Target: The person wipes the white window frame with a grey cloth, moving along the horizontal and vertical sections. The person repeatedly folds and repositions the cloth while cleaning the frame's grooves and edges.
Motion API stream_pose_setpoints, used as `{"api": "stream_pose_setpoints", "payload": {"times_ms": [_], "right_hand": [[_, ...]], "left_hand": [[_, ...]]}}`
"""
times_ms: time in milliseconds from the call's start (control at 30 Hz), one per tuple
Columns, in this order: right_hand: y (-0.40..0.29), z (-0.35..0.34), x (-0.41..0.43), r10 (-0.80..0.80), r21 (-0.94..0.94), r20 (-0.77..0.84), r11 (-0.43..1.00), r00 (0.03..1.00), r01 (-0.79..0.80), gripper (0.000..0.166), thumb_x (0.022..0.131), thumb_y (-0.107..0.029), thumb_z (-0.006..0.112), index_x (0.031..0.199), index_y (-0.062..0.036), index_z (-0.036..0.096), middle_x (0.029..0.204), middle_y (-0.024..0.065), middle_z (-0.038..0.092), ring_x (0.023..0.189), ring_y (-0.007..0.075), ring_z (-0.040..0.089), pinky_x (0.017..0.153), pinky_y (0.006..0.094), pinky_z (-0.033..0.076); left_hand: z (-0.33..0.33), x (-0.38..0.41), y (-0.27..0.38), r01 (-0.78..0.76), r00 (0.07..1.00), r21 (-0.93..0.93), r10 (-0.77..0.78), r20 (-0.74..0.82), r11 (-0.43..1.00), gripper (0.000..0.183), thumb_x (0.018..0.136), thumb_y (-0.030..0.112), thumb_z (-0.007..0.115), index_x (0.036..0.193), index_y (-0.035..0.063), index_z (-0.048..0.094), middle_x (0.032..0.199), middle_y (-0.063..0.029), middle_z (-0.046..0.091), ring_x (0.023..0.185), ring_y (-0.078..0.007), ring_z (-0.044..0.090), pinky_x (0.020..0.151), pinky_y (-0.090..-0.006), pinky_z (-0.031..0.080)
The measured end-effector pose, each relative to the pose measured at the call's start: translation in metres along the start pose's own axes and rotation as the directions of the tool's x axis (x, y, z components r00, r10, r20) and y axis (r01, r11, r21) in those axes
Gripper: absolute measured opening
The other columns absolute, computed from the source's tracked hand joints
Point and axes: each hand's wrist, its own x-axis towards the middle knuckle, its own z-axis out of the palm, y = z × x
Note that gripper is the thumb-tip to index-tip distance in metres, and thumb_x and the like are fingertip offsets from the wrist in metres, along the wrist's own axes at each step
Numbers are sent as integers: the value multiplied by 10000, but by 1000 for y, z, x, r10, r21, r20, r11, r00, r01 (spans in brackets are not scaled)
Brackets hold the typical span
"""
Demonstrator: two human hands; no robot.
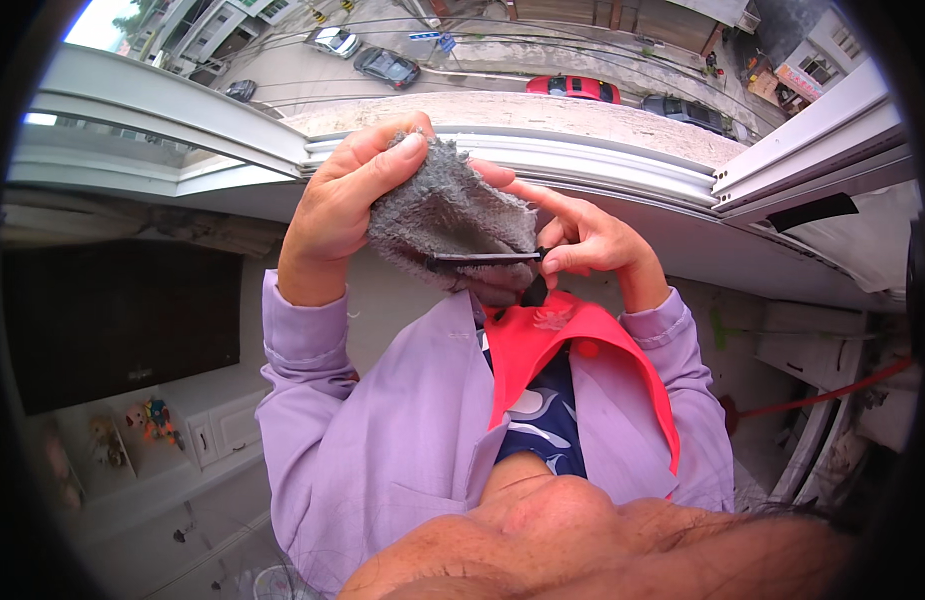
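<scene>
My left hand (350, 184) grips a shaggy grey microfibre cloth (455, 202) at its upper left, thumb on the near face. The cloth is bunched and hangs in front of my chest. A thin black bar (485, 259), perhaps a squeegee blade, lies across the lower part of the cloth. The thumb and fingers of my right hand (590, 236) pinch the bar's right end, and its extended fingers reach to the cloth's upper right edge. A dark piece (535, 291) hangs below that end; its shape is partly hidden.
Beyond my hands runs a white window track (582, 159), with an opened sash (177, 112) at left and a frame (807, 142) at right. Outside lie a ledge (500, 112) and a street with parked cars. Behind me at left are a dark television (125, 322) and shelves with toys (151, 420).
</scene>
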Motion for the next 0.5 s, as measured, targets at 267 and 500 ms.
{"api": "stream_pose_setpoints", "payload": {"times_ms": [267,500], "right_hand": [[9,-13,-55,-103,-107,-265,991,959,77,365,866,36,662,1229,-8,655,846,43,682,656,89,602,606,233,484],[-3,-8,-97,-459,-796,-374,605,806,-24,444,774,63,678,1176,-123,708,735,55,652,596,98,574,521,261,441]], "left_hand": [[26,-16,6,-170,978,526,209,-14,834,184,991,124,558,1003,-41,637,945,-63,666,869,-94,564,800,-251,453],[20,-24,-29,-276,961,810,149,233,517,302,710,-65,734,981,66,751,816,-73,620,652,-179,620,580,-293,493]]}}
